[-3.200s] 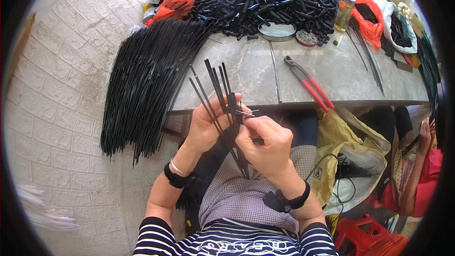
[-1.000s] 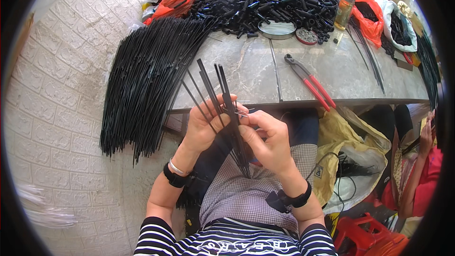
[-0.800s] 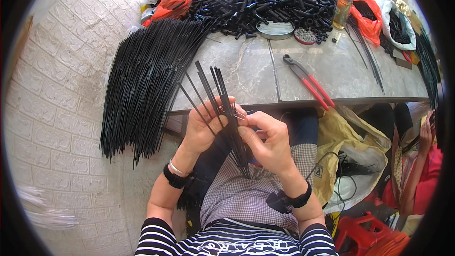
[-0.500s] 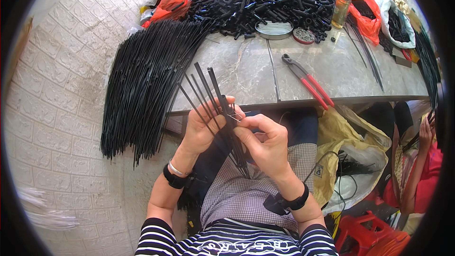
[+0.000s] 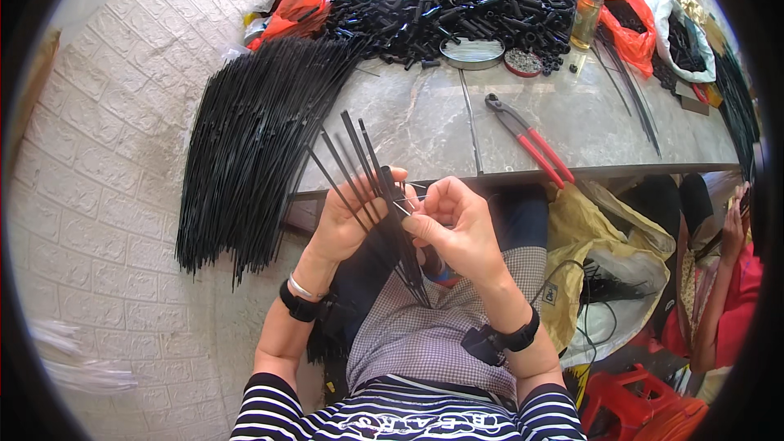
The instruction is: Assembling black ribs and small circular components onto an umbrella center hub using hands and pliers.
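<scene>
Several thin black rods (image 5: 400, 251) fan out above my lap, with a thicker black tube (image 5: 389, 188) among them. Around them my left hand (image 5: 349, 216) is wrapped, its fingers closed near their upper part. Close beside it, my right hand (image 5: 456, 224) pinches a thin pale metal pin (image 5: 416, 198) at the tube's side. Whether the pin passes through the tube or only touches it, I cannot tell. The rods' lower ends come together over my checked apron (image 5: 478, 310).
A big bundle of black rods (image 5: 253, 147) hangs over the table's left edge. On the grey table (image 5: 408, 126) lie red-handled pliers (image 5: 529, 140), a dish of pins (image 5: 472, 52), a dish of small parts (image 5: 523, 62) and a heap of black tubes (image 5: 457, 4). A yellow sack (image 5: 563, 269) stands right; another person's arm (image 5: 710, 310) shows beyond.
My right hand has shifted slightly, its index finger now curled and raised off the rods. My left hand and the rods stay nearly in place.
</scene>
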### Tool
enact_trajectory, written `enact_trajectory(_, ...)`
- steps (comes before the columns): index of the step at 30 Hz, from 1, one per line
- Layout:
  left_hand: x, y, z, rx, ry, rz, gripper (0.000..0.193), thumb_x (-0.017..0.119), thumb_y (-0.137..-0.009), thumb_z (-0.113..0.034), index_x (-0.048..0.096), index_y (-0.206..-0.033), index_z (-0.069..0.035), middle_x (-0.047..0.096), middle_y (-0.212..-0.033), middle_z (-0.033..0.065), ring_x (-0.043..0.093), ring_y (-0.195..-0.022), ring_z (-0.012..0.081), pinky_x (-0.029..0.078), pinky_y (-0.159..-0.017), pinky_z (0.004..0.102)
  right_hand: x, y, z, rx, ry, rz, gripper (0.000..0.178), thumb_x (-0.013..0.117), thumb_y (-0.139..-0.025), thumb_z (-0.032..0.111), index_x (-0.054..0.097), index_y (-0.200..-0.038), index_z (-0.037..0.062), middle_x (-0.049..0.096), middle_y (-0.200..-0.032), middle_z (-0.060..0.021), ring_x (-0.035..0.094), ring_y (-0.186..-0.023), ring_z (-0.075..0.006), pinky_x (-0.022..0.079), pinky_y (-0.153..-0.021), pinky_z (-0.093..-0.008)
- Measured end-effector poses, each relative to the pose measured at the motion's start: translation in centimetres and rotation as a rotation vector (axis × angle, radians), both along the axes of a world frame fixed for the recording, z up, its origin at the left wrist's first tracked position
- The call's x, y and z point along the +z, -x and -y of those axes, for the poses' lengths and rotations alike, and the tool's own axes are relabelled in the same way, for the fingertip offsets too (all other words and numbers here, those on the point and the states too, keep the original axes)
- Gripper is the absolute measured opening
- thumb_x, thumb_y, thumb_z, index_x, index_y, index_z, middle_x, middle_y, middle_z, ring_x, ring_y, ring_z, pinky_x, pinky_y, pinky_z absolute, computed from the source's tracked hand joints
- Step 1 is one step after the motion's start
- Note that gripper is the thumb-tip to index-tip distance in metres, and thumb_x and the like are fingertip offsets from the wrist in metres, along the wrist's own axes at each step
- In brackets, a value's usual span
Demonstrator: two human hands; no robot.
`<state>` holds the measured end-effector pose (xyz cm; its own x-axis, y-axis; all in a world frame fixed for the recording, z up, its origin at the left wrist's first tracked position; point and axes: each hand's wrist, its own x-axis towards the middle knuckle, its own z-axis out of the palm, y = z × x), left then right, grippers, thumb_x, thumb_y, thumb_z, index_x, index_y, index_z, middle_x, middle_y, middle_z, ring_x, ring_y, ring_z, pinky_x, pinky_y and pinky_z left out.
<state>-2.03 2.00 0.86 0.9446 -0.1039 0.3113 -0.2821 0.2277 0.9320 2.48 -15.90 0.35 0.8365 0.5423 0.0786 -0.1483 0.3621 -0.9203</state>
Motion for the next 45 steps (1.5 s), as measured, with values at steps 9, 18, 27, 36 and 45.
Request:
enact_trajectory(9, 0.2, 0.2, 0.1, -0.023, 0.014, -0.014, 0.044, 0.060, -0.093, -0.016, 0.046, -0.131, 0.002, 0.065, -0.097, 0.0105, 0.062, -0.095, 0.0196, 0.051, -0.083, 0.0311, -1.4, 0.3, -0.5, 0.022, 0.052, 0.145, 0.023, 0.072, -0.082, 0.007, 0.052, -0.092, 0.0006, 0.062, -0.085, -0.0038, 0.060, -0.078, -0.0075, 0.050, -0.069, -0.0228)
enact_trajectory(18, -1.3, -0.3, 1.6, 0.095, 0.227, 0.068, 0.067, 0.064, -0.089, -0.015, 0.028, -0.145, -0.011, 0.060, -0.091, 0.0127, 0.059, -0.087, 0.0185, 0.051, -0.077, 0.0297, -4.8, 2.1, -2.0, 0.440, -0.222, -0.218, 0.057, 0.043, -0.097, 0.052, 0.056, -0.105, -0.0026, 0.063, -0.090, -0.0079, 0.060, -0.084, -0.0140, 0.048, -0.079, -0.0252)
enact_trajectory(27, -1.1, -1.5, 3.4, -0.019, 0.398, -0.072, 0.070, 0.059, -0.092, -0.027, 0.022, -0.146, -0.003, 0.058, -0.088, 0.0089, 0.059, -0.090, 0.0223, 0.053, -0.080, 0.0383, -7.2, 2.5, -3.0, 0.144, -0.018, -0.029, 0.076, 0.026, -0.093, 0.067, 0.052, -0.061, 0.0032, 0.047, -0.052, -0.0005, 0.046, -0.049, -0.0091, 0.035, -0.045, -0.0236)
enact_trajectory(36, 0.4, -1.4, 5.1, 0.065, 0.067, -0.106, 0.109, 0.068, -0.070, -0.065, 0.027, -0.140, 0.008, 0.050, -0.072, -0.0003, 0.056, -0.067, 0.0123, 0.052, -0.076, 0.0353, -6.3, 3.5, -3.0, -0.156, 0.094, 0.127, 0.072, 0.023, -0.099, 0.055, 0.054, -0.063, 0.0015, 0.049, -0.057, 0.0004, 0.048, -0.055, -0.0096, 0.036, -0.051, -0.0235)
enact_trajectory(45, -0.4, -0.7, 4.3, 0.124, 0.215, -0.037, 0.072, 0.050, -0.091, -0.052, 0.038, -0.133, 0.005, 0.041, -0.064, -0.0025, 0.042, -0.052, 0.0073, 0.041, -0.054, 0.0261, -4.2, 1.7, 1.3, -0.004, 0.087, 0.118, 0.025, 0.063, -0.089, 0.009, 0.055, -0.111, -0.0017, 0.058, -0.099, -0.0059, 0.061, -0.081, -0.0105, 0.051, -0.072, -0.0245)
